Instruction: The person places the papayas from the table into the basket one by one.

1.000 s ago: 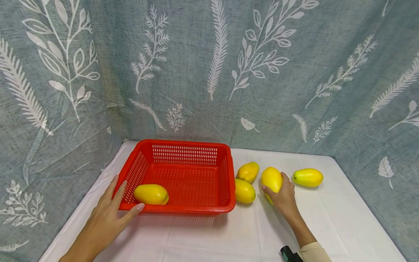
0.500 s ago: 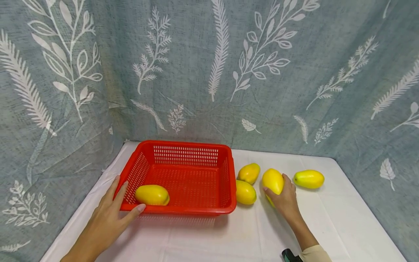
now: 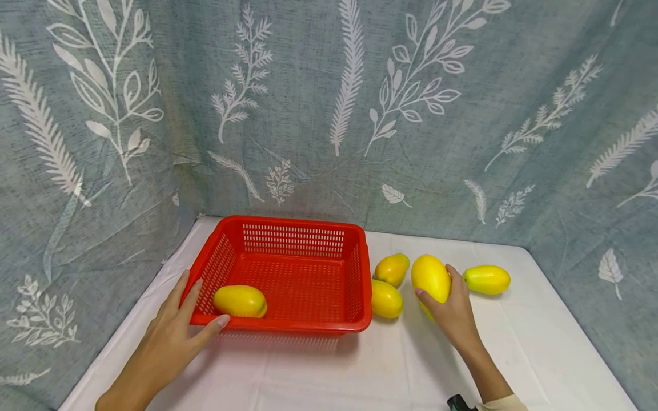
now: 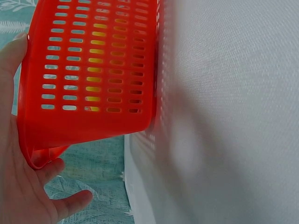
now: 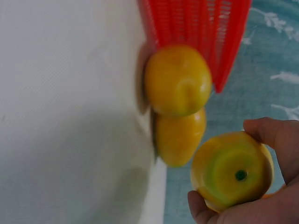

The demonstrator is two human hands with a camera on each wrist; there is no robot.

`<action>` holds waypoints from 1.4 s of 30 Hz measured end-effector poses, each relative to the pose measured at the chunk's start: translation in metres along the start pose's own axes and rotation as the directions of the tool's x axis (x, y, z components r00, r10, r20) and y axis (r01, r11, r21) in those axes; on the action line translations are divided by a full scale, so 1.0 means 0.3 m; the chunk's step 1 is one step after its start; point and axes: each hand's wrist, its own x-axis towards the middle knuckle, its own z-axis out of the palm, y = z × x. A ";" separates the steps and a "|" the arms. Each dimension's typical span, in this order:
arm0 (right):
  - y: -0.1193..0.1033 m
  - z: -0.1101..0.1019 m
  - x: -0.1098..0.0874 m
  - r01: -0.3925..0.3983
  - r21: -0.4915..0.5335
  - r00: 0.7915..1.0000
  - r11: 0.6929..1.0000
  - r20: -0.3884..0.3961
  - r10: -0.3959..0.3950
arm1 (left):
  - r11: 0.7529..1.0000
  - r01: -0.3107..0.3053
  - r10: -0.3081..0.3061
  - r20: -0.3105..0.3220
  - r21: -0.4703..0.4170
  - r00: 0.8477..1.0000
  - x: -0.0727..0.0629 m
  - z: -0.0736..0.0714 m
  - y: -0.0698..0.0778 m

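Observation:
In the head view my right hand (image 3: 454, 311) holds a yellow mango (image 3: 430, 278), thumb on its near side and fingers round its right. The right wrist view shows this mango (image 5: 232, 170) end-on, raised off the cloth, a small dark green stem spot facing the camera. My left hand (image 3: 164, 334) rests at the near left corner of a red plastic basket (image 3: 288, 326), fingers straight and spread, thumb on the front rim. One mango (image 3: 240, 301) lies inside the basket near that corner; its yellow shows through the slots in the left wrist view.
Two mangoes, a nearer one (image 3: 386, 299) and a farther one (image 3: 392, 270), lie close together beside the basket's right wall. Another mango (image 3: 486, 279) with a green end lies farther right on the white cloth (image 3: 360, 377). A leaf-patterned curtain (image 3: 308, 114) stands behind and at both sides.
My right hand, holding the mango, has risen slightly from the cloth. The left hand stays on the basket corner, and the other mangoes lie as before. The head view has shifted a little.

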 end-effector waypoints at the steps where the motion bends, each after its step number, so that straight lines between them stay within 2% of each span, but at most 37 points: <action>1: -0.009 -0.003 -0.008 0.001 0.010 1.000 1.000 0.002 -0.001 | 1.000 -0.005 0.005 -0.003 -0.002 1.000 0.000 0.000 0.000; 5: -0.043 -0.013 -0.039 0.016 0.030 1.000 0.999 0.008 -0.017 | 1.000 -0.020 0.020 -0.017 -0.005 1.000 0.001 0.001 0.001; 18: -0.145 -0.025 -0.130 0.057 0.111 0.998 0.992 0.017 -0.059 | 1.000 -0.009 0.009 0.005 0.012 1.000 0.015 -0.003 0.007; 30: -0.184 0.003 -0.161 0.096 0.172 0.994 0.980 0.039 -0.104 | 1.000 0.000 0.000 0.006 -0.001 1.000 0.010 -0.003 0.006; 42: -0.260 0.065 -0.191 0.122 0.289 0.982 0.950 0.101 -0.157 | 1.000 -0.016 0.016 -0.015 -0.004 1.000 0.000 0.001 0.000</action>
